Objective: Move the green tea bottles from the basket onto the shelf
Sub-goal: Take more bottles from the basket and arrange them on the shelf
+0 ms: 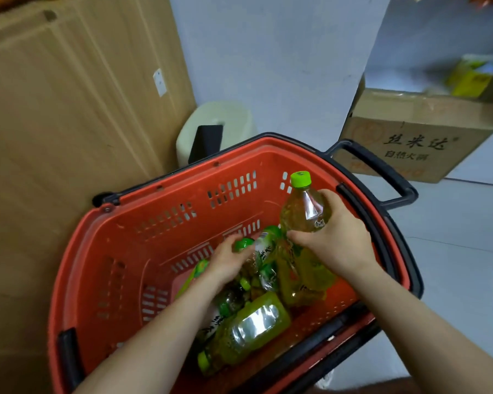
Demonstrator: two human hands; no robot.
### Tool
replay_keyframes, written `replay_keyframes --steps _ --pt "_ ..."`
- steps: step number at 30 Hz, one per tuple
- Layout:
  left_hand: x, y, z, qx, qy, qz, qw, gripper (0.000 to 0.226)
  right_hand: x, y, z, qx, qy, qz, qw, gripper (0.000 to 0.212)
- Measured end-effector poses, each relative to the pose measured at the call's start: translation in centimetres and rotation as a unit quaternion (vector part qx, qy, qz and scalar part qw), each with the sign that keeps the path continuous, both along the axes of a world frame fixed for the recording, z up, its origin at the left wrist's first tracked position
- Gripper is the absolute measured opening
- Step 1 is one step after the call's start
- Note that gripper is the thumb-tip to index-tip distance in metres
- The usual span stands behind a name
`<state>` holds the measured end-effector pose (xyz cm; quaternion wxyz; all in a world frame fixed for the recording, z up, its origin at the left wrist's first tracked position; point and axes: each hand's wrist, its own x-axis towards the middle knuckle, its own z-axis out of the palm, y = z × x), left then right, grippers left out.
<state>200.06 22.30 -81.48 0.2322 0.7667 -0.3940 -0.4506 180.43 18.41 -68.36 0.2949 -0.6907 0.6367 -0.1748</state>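
Note:
A red plastic basket [154,223] with black handles sits on the floor below me. Several green tea bottles with green caps lie in its near right part; one lies on its side at the front [245,331]. My right hand [333,240] grips a green tea bottle [302,206] around its middle, held upright above the pile with its cap up. My left hand [228,263] reaches down into the pile, fingers curled over another bottle [264,245] near its cap. The shelf is not clearly in view.
Large cardboard sheets [69,123] lean against the wall on the left. A pale bin [217,123] stands behind the basket. A printed cardboard box [410,137] sits at the right on the white tiled floor [453,237].

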Motion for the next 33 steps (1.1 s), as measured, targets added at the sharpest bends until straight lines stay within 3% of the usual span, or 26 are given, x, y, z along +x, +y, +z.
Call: replay_keyframes --steps 2,4,9,15,21,27,33 --pt "0.2 0.4 -2.8 0.11 -0.081 -0.065 0.988 0.074 0.0 -0.2 0.1 0.002 0.0 0.006 1.0 0.093" --pt "-0.8 0.8 -4.7 0.143 -0.093 -0.081 0.982 0.079 0.1 -0.4 0.2 -0.008 -0.01 0.015 1.0 0.093" --pt "-0.2 0.2 -3.7 0.021 -0.229 -0.065 0.971 0.05 0.8 -1.2 1.5 -0.038 -0.018 0.04 0.998 0.095" --pt "1.6 0.1 9.6 -0.14 -0.335 -0.034 0.931 0.028 1.4 -1.5 4.2 -0.074 -0.003 0.059 0.996 0.088" --pt "4.7 9.8 23.4 -0.277 -0.388 0.071 0.876 0.017 4.0 1.8 9.1 -0.102 -0.088 0.149 0.98 0.081" --pt "6.4 22.2 34.2 -0.377 -0.448 0.156 0.796 0.024 7.1 8.8 14.9 -0.1 -0.22 0.249 0.938 0.084" --pt "9.3 32.6 43.9 -0.398 -0.554 0.244 0.689 0.028 11.6 17.0 21.4 -0.093 -0.363 0.347 0.86 0.072"
